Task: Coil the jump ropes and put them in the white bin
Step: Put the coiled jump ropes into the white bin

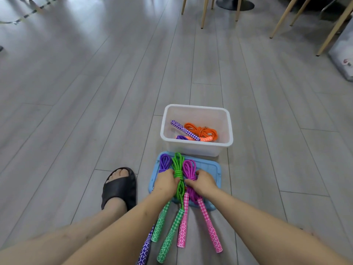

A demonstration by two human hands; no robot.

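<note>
Both hands, left hand [165, 181] and right hand [203, 182], gripped coiled purple, green and magenta jump ropes [179, 169] on the blue plastic lid [212, 169], before the white plastic bin [196, 148].

Head camera, looking forward and down

One wide-angle view from above, close over both forearms, facing the floor [95, 83]; chair legs [204, 14] appear far along the top edge.

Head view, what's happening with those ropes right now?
A person's left hand and right hand grip three coiled jump ropes on a blue lid: a purple rope, a green rope and a magenta rope. The white bin just beyond already holds an orange rope and a purple-handled one.
</note>
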